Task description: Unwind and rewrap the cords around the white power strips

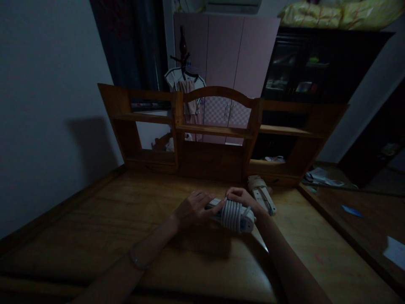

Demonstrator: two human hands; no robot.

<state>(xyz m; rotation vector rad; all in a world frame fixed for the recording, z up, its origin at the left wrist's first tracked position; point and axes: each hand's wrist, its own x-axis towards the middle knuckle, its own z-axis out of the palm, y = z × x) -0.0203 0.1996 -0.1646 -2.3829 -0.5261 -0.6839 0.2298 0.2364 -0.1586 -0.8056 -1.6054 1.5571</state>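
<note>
The left hand (196,207) is grasping one end of the white power strip (248,225) above the desk (142,198) while the right hand (243,198) is pinching its wound cord (231,216), whose loops are risking loosening should that pinch be slipping.

I count one left hand (196,207) and one right hand (243,198), making two. I tally one grey-corded strip (232,216) and one beige-corded strip (262,195), two again. I get one bracelet (136,261), one desk (104,221) and one hutch (211,160). Operating from afar, I also log one three-door wardrobe (224,55), one coat stand (182,42), one air conditioner (234,7), one black cabinet (343,80) and one blue card (352,210).
</note>
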